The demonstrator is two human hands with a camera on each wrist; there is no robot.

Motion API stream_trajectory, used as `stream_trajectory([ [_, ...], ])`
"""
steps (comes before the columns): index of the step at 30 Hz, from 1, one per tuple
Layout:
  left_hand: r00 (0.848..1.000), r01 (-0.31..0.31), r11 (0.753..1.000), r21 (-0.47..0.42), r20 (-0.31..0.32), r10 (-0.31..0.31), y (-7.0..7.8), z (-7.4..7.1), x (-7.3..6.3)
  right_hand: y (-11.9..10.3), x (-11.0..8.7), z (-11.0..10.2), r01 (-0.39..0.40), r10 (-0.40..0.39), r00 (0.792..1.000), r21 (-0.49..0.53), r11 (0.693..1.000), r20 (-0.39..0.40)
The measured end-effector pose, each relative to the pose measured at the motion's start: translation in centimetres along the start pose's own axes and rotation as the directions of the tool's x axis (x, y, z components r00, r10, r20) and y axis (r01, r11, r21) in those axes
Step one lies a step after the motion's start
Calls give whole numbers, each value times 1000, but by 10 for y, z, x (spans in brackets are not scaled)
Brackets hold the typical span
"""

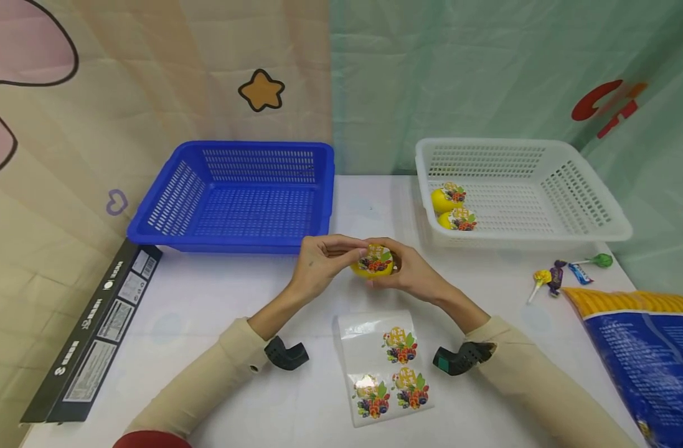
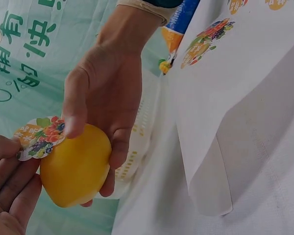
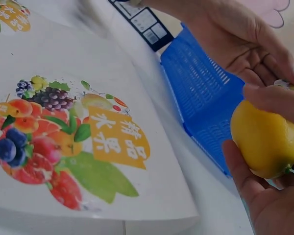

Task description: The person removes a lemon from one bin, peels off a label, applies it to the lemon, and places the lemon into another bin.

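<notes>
In front of the blue basket, my right hand (image 1: 413, 272) holds a yellow lemon (image 2: 76, 171) between thumb and fingers. A colourful fruit sticker (image 2: 41, 138) lies partly against the lemon, and my right thumb presses one edge of it. My left hand (image 1: 320, 264) pinches the sticker's other edge, which stands off the peel in the left wrist view. Below the hands lies a white sticker sheet (image 1: 366, 348) with three fruit stickers on it; its edge curls up. A small stem shows on the lemon in the right wrist view.
A blue basket (image 1: 229, 244) stands at the back left. The white basket (image 1: 532, 236) at back right holds two stickered lemons (image 1: 444, 200). A long black box (image 1: 94, 330) lies left; lollipops (image 1: 543, 278), wrapped sweets (image 1: 556, 280) and a blue-and-yellow bag (image 1: 644, 348) lie right.
</notes>
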State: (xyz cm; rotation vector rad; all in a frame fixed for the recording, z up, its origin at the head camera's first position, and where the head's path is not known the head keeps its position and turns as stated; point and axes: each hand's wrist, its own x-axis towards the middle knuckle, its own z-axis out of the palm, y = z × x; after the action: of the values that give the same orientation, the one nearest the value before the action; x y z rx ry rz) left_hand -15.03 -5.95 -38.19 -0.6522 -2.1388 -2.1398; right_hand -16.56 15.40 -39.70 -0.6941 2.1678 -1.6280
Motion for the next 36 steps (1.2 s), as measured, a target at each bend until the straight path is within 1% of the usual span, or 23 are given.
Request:
stream_trajectory([
  [3, 1000, 4, 1000, -3, -6, -4, 1, 0, 0, 0, -1, 0, 6, -6, 1000, 10, 1000, -2],
  [7, 999, 29, 1000, -6, -13, -29, 3, 0, -1, 1, -1, 0, 19, -19, 1000, 12, 1000, -3],
  [10, 999, 40, 999, 0, -21, -40, 4, 0, 0, -1, -2, 1, 25, -25, 1000, -3, 1000, -7],
  [14, 999, 36, 999, 5, -28, -35, 7, 1, 3, -2, -3, 2, 20, -20, 1000, -28, 999, -8],
  [18, 999, 35, 999, 11, -13, -35, 9, 2, 5, -2, -5, 5, 0, -1, 1000, -43, 999, -13],
  [22, 999, 37, 999, 22, 13, -37, 9, 3, 7, -2, -7, 9, 4, -5, 999, -36, 999, -33],
  [25, 999, 33, 998, 44, 23, -34, 9, 3, 8, 0, -7, 12, 12, -14, 999, -30, 999, -41],
  [29, 1000, 22, 997, 71, 20, -23, 7, 4, 8, 0, -8, 13, 18, -20, 999, -34, 999, -46],
  [36, 1000, -12, 997, 74, 12, 11, 5, 4, 7, -5, -11, 14, 26, -28, 998, -36, 999, -61],
])
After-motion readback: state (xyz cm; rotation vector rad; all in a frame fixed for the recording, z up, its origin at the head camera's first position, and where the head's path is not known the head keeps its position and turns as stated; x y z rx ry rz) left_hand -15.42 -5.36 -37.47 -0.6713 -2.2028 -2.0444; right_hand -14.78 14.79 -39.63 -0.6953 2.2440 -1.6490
